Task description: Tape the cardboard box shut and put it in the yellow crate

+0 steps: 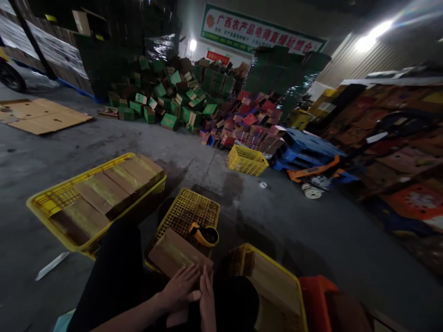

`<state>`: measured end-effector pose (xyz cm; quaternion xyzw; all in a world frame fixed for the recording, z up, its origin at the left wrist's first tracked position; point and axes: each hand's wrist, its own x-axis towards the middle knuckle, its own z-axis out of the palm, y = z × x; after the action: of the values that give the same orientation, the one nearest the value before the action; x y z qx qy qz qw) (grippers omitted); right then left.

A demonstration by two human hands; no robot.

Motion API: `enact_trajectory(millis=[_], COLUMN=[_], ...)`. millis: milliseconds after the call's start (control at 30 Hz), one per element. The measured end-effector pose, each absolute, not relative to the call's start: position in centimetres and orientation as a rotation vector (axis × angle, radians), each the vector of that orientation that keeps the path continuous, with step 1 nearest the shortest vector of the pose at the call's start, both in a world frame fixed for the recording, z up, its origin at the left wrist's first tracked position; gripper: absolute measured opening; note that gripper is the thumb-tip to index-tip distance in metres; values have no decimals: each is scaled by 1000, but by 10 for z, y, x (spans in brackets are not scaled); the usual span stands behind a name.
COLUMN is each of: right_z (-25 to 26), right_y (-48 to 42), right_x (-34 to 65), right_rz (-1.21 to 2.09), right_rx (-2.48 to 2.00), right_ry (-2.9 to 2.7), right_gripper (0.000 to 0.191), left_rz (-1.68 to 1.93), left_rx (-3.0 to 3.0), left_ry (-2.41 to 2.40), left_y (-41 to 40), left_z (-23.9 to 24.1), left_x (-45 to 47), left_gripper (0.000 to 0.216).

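Note:
A cardboard box (pixel 168 251) with tape along its top lies on an upturned yellow crate (pixel 204 205), between my knees. My left hand (pixel 182 283) rests with fingers stretched out over the box's near right end. Beside it, my right hand (pixel 206 290) presses against that same end, its fingers straight and pointing away from me. Neither hand is wrapped around anything. A yellow-and-black tape dispenser (pixel 209 235) sits on the crate just behind the box. The lower edge of the box is partly hidden by my hands.
On the left, a long yellow crate (pixel 58 200) holds several taped cardboard boxes (pixel 104 191). Another yellow crate (pixel 299 295) with cardboard stands right, beside a red container (pixel 314 295). Farther off are a yellow basket (pixel 247 161), blue pallets (pixel 308 143), a pallet jack (pixel 316 173) and piled boxes (pixel 169 120).

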<state>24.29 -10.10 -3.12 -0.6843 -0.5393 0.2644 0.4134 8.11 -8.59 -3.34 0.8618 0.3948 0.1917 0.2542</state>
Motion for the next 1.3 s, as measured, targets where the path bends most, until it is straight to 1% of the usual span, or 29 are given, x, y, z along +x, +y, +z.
enact_trajectory(millis=[33,100,167,267,433,633,833,1067,1167,1300], right_z=[-39,-53,-64,-71,-60,-50,-55,-42,-39,-37], right_y=[-102,-103,-102,-99,-101,-102,-103,-103,-101,-98], right_x=[242,238,234,228,222,215,215,196,185,167], right_rz=[691,714,683,615,654,663,465,123,105,151], right_rx=[-1738,-1759,-1768,-1806,-1899,-2004,-2057,-2315,-2279,-2175], right_ry=[-1352,-1356,-1385,-1436,-1488,-1549,-1703,-1781,-1872,-1965], right_gripper=[71,76,73,72,72,75,74,72,74,70], left_rz=[523,541,543,534,551,592,656,570,571,624], left_rx=[2363,2413,2450,2463,2468,2475,2401,2202,2164,2126], left_ry=[1079,1091,1093,1151,1391,1558,1707,1890,1878,1837], left_y=[-85,-82,-78,-70,-56,-40,-42,-45,-43,-43], left_z=[-37,-39,-38,-36,-36,-43,-53,-53,-48,-47], left_x=[79,73,66,54,25,-10,-22,-16,-14,-17], left_gripper=[73,75,75,69,61,65,74,76,75,73])
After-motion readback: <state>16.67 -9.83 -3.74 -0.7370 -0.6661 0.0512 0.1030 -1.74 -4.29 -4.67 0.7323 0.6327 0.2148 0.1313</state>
